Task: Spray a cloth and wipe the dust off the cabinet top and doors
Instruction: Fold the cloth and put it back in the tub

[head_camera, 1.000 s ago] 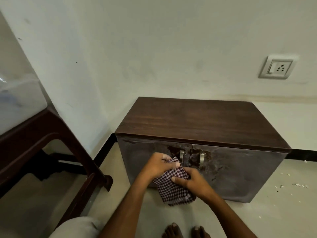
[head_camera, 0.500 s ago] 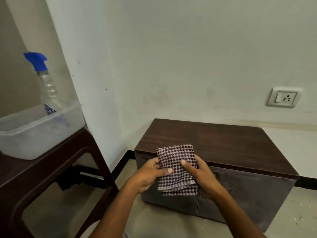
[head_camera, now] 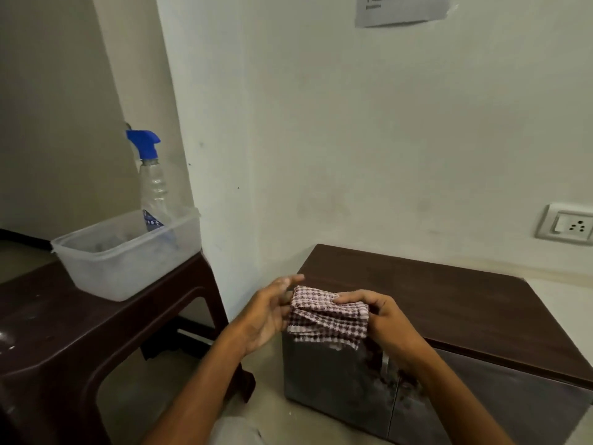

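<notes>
Cloth (head_camera: 327, 316), checked maroon and white and folded into a thick pad, sits between my two hands in front of the cabinet's (head_camera: 449, 300) near left corner, held up off the dark wood top. My right hand (head_camera: 385, 319) has it: thumb on top, fingers curled under the right edge, pinching the folds together. My left hand (head_camera: 268, 313) is at the cloth's left edge with fingers straight and spread, palm facing the fabric; I can't tell whether it touches. Loose layers hang down over the upper part of the left door (head_camera: 333, 380), which looks smeared and blotchy. A metal handle (head_camera: 385, 364) shows just under my right wrist. To the left, on a brown stool (head_camera: 96, 332), a clear tub (head_camera: 128, 268) holds the spray bottle (head_camera: 152, 184) with its blue trigger, upright in the far corner. A socket (head_camera: 566, 224) sits on the wall to the far right.
</notes>
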A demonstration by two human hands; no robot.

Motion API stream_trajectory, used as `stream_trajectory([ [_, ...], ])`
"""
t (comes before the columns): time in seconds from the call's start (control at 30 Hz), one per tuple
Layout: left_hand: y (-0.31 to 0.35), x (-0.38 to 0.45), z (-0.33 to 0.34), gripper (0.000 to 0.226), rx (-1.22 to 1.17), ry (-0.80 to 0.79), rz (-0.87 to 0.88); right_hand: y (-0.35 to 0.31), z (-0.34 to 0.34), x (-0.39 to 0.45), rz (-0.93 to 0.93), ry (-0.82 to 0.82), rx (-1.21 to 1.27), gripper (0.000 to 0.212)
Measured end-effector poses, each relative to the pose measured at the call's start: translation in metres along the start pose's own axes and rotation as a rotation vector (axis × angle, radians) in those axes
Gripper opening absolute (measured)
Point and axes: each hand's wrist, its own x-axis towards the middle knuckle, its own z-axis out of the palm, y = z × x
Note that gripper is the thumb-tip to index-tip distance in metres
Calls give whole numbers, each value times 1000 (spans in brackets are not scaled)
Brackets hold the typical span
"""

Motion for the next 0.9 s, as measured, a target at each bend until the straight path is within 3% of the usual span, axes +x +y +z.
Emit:
stream_trajectory([
  [0.1, 16, -8, -4, 59, 188, -19, -107, -6, 13, 12, -19, 11, -33, 27],
  [0.3, 48, -25, -27, 50, 313, 35, -62, -22, 44, 35, 4, -70, 29, 32],
  [0.4, 63, -36, -44, 52, 236, 83, -19, -28, 57, 49, 73, -129, 312, 45],
  [0.53, 83, -51, -64, 54, 165, 184, 34, -37, 82, 63, 148, -178, 573, 40],
  [0.67, 103, -69, -81, 54, 65, 266, 80, -52, 115, 77, 168, -258, 464, 52],
  [0.9, 140, -102, -110, 50, 21, 378, 136, -79, 163, 106, 177, -359, 352, 48],
])
